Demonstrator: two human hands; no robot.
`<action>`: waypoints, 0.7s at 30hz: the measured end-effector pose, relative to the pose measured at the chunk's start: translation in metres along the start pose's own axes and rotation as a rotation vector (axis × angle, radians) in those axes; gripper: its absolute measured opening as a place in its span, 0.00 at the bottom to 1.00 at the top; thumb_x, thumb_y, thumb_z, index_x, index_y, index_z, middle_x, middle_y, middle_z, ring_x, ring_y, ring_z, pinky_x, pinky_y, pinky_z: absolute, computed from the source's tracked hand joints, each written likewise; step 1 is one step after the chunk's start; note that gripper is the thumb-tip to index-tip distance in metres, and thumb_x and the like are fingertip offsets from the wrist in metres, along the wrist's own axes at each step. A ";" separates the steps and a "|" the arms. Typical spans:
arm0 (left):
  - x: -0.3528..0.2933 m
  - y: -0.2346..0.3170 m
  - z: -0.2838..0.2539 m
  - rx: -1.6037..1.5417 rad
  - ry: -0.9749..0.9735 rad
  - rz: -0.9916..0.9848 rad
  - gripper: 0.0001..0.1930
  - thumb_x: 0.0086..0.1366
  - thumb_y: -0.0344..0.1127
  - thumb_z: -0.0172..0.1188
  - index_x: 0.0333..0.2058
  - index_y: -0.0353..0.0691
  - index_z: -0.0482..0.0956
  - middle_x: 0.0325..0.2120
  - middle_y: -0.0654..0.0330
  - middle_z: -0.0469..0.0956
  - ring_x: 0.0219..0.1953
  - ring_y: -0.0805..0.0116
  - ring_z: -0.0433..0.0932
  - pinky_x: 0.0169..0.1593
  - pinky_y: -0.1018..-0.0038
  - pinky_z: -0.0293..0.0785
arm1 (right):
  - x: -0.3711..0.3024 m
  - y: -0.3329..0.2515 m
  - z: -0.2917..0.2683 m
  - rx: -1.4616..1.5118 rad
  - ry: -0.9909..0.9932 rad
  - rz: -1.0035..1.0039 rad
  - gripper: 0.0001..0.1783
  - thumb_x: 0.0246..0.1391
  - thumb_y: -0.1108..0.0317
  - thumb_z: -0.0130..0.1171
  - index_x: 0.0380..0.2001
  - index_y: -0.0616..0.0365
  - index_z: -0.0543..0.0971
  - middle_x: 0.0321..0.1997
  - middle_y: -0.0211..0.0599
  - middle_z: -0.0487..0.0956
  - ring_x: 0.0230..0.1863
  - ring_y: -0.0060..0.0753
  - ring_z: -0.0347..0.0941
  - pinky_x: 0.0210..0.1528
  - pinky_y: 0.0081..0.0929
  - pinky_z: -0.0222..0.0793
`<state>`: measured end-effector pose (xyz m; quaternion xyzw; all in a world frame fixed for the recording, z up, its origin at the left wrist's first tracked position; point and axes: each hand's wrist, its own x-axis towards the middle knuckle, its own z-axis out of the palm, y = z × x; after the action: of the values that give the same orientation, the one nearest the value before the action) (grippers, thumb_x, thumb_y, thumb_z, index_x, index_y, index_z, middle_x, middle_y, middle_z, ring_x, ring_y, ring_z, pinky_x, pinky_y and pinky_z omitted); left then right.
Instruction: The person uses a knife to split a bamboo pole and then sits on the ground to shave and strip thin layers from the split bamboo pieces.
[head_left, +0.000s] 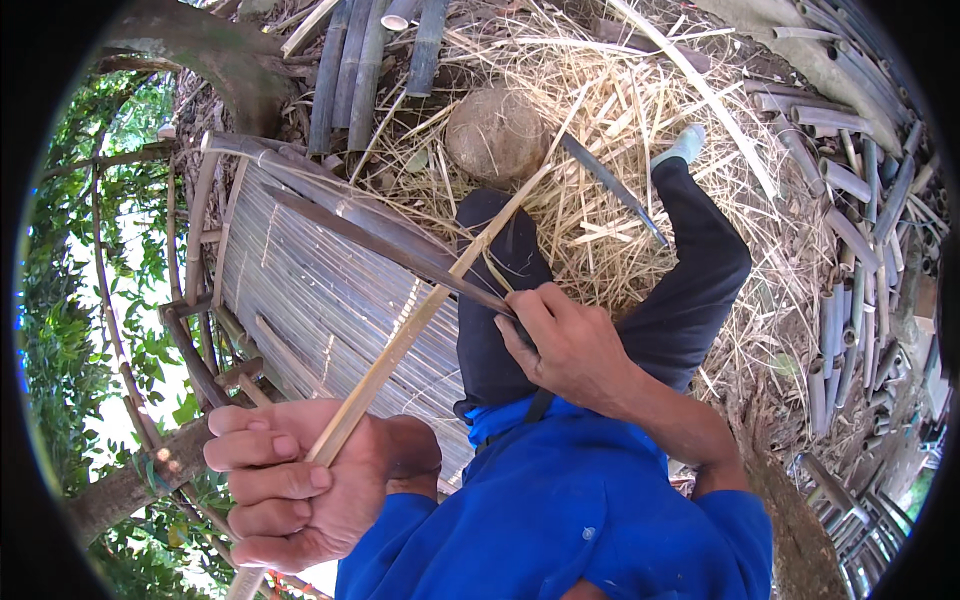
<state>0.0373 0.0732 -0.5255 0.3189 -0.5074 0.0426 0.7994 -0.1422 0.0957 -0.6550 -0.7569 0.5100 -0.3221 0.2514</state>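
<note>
My left hand [300, 480], palm up with fingers curled, grips a long pale bamboo strip [385, 358]. The strip slants up and away to the right, past my knee toward the straw. My right hand [570, 345] is closed round the handle end of a long dark-bladed knife [370, 235], the handle mostly hidden by the fingers. Its blade points to the far left and crosses the strip at mid-length, seemingly against it. A thin curl of bamboo shows beside the strip, just above my right hand.
A slatted bamboo bench [330, 285] stands at my left. Ahead lie a round brown block [497, 135], a second dark blade [612, 188] and heaped shavings [610, 90]. Cut bamboo poles [350, 75] lie at the far side, with more stacked bamboo [845, 180] along the right.
</note>
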 end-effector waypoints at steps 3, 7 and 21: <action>-0.007 0.001 0.005 0.021 -0.029 0.008 0.29 0.79 0.52 0.37 0.15 0.56 0.54 0.06 0.69 0.52 0.24 0.74 0.55 0.42 0.68 0.53 | 0.002 0.027 0.019 -0.037 -0.051 0.042 0.11 0.60 0.64 0.65 0.35 0.57 0.74 0.28 0.40 0.74 0.21 0.46 0.76 0.22 0.42 0.74; -0.004 0.000 0.005 0.032 -0.011 0.045 0.27 0.79 0.50 0.37 0.15 0.56 0.54 0.07 0.70 0.52 0.26 0.73 0.56 0.42 0.67 0.53 | 0.003 0.028 0.023 -0.056 -0.089 0.157 0.11 0.60 0.64 0.64 0.35 0.56 0.73 0.28 0.43 0.74 0.21 0.48 0.76 0.21 0.41 0.74; -0.012 -0.004 0.023 -0.008 0.095 0.088 0.26 0.76 0.43 0.46 0.16 0.56 0.52 0.09 0.69 0.47 0.27 0.70 0.54 0.44 0.68 0.54 | 0.013 0.044 0.026 -0.144 -0.165 0.157 0.07 0.62 0.67 0.56 0.38 0.59 0.72 0.29 0.51 0.77 0.23 0.57 0.78 0.24 0.50 0.76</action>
<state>0.0151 0.0604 -0.5304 0.2906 -0.4827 0.0907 0.8212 -0.1465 0.0688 -0.7002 -0.7547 0.5671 -0.2005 0.2620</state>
